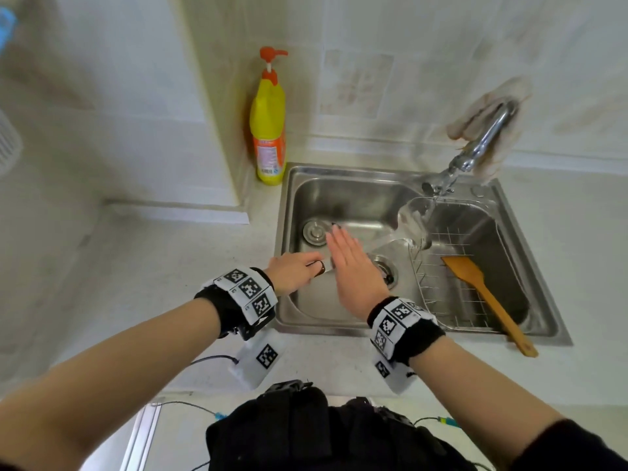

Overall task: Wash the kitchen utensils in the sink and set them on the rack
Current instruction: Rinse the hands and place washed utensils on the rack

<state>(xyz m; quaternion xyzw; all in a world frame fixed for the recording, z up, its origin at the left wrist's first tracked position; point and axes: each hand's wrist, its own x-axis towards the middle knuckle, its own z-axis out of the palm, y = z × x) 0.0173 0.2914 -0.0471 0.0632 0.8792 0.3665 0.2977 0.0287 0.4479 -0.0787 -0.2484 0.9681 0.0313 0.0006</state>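
Two marker wristbands, one on each wrist (244,294), are nearest. Over the one steel sink (339,192), the left hand (294,273) curls its fingers round one small utensil (321,266), mostly hidden, so I cannot tell its kind. Just beside it, the right hand (353,273) is flat with straight fingers. Right of this hand, one wire rack (452,300) carries one wooden spatula (475,283). Farther right, one faucet (482,144) runs water. Beyond the left hand stands one yellow soap bottle (268,127).
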